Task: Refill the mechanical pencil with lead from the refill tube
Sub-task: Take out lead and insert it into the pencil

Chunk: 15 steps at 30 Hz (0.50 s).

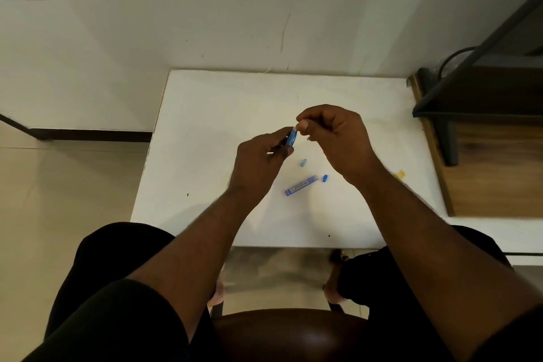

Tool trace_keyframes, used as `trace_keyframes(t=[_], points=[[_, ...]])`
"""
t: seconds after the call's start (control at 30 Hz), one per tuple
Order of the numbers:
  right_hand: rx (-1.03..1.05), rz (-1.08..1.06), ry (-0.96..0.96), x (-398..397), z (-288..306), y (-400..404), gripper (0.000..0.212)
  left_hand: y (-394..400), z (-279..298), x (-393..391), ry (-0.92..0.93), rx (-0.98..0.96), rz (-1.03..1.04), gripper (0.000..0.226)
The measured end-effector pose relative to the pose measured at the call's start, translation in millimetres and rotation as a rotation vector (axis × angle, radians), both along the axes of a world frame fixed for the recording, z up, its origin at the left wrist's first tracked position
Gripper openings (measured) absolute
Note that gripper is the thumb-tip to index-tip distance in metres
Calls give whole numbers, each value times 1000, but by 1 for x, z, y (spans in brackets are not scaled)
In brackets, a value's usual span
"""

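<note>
Overhead, white table (205, 126) abuts scuffed white wall (235, 9), beside wooden shelf (484, 173).

The bench (223, 114) is showing a matt white surface, smooth. The mechanical pencil (291, 137) and the refill tube (300, 185) are looking like glossy blue plastic, perhaps translucent. The shelf (493, 173) is showing wood grain, and its frame (449, 138) is looking like dark matt metal.

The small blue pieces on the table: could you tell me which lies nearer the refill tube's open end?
The darker blue cap, just off the refill tube; the paler cap lies farther up the table.
</note>
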State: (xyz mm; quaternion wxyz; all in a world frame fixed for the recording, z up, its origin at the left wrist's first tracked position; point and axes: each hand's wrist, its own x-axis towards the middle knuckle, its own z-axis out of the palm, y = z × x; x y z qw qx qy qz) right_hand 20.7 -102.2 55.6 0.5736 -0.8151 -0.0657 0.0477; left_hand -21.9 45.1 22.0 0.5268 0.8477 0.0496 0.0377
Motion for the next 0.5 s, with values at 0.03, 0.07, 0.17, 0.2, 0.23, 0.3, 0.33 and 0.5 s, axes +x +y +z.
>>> trace_keyframes(t=[0.03,0.07,0.17,0.2,0.23,0.3,0.33,0.5], points=[[-59,8,-47,0,-2,1,10,0,0,0,-1,6,1,34],[-98,11,-76,0,-4,1,9,0,1,0,-1,11,4,34],[-132,-3,-89,1,-5,1,8,0,2,1,2,15,5,34],[-125,-5,-86,1,-5,1,8,-1,2,1,4,17,3,34],[-116,-1,-83,1,-6,1,8,-1,3,1,4,21,0,34],[-106,16,-79,0,-6,2,8,-1,3,1,-2,27,-7,34],[-104,21,-76,0,-6,2,8,-1,4,0,-4,24,-10,34],[-106,35,-70,2,-4,1,8,-3,7,-2,15,-25,13,31]])
